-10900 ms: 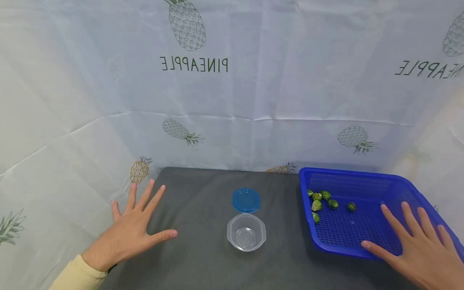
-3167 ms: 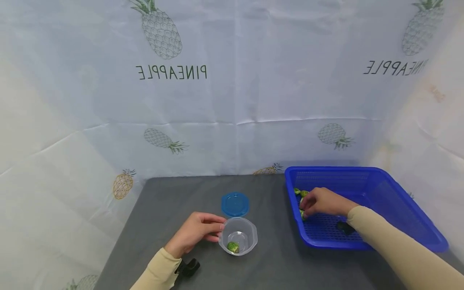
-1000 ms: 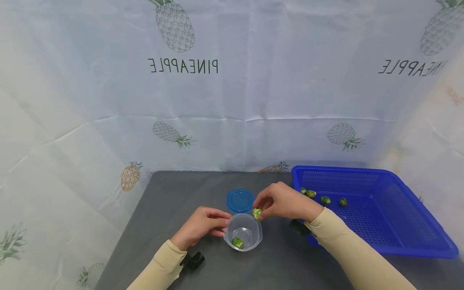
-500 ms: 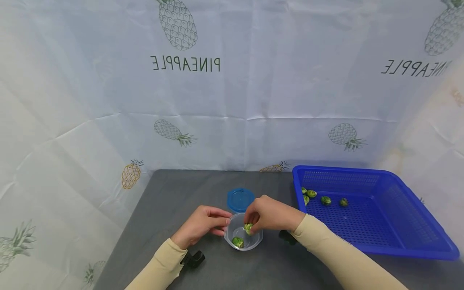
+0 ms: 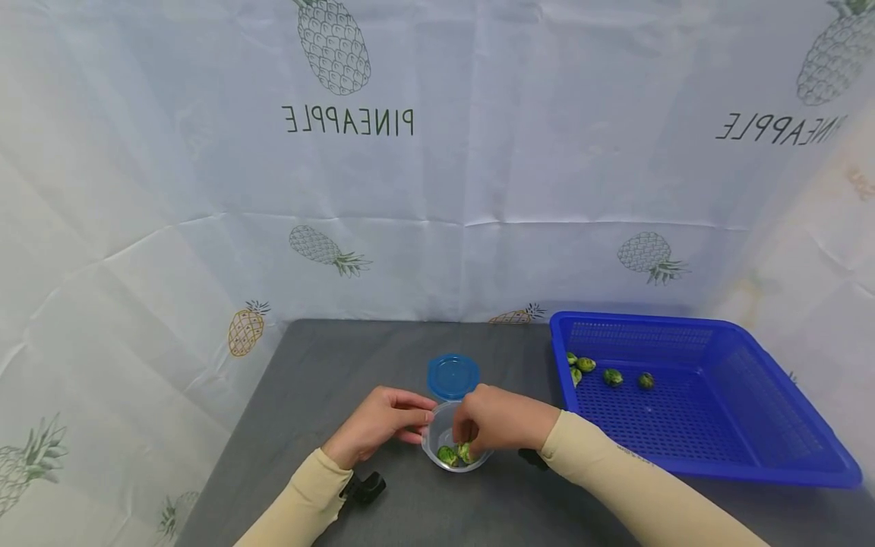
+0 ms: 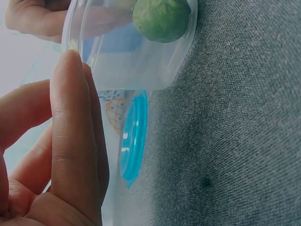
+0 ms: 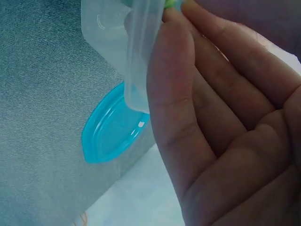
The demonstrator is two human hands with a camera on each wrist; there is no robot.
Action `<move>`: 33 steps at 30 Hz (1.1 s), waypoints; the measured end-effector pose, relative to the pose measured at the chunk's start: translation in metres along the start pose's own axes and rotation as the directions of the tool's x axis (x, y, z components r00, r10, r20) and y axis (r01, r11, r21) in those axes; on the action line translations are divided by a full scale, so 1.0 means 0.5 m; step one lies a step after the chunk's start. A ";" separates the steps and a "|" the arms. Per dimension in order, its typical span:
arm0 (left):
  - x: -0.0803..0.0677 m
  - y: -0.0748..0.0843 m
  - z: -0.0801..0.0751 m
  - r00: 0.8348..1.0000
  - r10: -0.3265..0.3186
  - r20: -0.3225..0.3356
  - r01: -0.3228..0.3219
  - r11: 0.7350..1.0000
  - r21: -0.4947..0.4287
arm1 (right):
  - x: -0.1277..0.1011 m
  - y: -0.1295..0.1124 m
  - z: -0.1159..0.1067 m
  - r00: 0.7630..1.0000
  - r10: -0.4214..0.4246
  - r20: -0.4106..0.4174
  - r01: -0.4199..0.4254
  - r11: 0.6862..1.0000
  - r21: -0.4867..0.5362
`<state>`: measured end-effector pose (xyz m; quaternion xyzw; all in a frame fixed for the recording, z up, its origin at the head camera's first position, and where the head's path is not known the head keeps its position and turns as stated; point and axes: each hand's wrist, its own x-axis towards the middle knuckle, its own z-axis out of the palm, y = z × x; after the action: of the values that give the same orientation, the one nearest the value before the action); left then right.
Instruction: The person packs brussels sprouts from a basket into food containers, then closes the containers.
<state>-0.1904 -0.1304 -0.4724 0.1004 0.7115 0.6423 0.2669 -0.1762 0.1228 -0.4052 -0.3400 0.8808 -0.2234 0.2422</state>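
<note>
A small clear plastic container (image 5: 440, 425) stands on the grey table in the head view. My left hand (image 5: 383, 424) holds its left rim, thumb tip at the edge in the left wrist view. Inside, a Brussels sprout (image 5: 447, 456) lies on the bottom, seen through the wall as a green ball (image 6: 161, 20). My right hand (image 5: 509, 418) reaches over the right rim and pinches a second Brussels sprout (image 5: 466, 453) low in the container, beside the first. In the right wrist view the fingers hide most of that sprout. Just behind the container lies a blue lid (image 5: 453, 375).
At the right stands a blue perforated basket (image 5: 642, 317) with several Brussels sprouts (image 5: 612, 377) toward its left side. A white pineapple-print cloth (image 5: 424, 175) hangs behind and beside the grey table (image 5: 355, 349).
My right hand took a Brussels sprout from the basket, carried it left over the rim and lowered it into the container. My left hand has stayed at the container's rim.
</note>
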 end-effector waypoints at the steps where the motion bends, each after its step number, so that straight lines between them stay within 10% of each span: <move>1: 0.001 0.001 0.001 1.000 0.000 0.002 0.000 1.000 0.001 | -0.001 -0.002 -0.001 1.000 0.002 0.004 -0.002 1.000 -0.002; 18: 0.017 0.017 0.006 1.000 0.003 0.023 -0.004 1.000 0.022 | -0.034 0.017 -0.049 0.996 -0.020 -0.082 0.021 1.000 0.006; 33: 0.004 0.003 0.001 1.000 0.002 0.021 -0.001 1.000 -0.013 | -0.230 0.155 -0.175 0.917 0.202 -0.345 -0.153 0.975 0.163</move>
<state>-0.1923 -0.1289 -0.4717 0.1060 0.7045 0.6458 0.2744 -0.1900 0.2761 -0.3484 -0.1952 0.9206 -0.3168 0.1184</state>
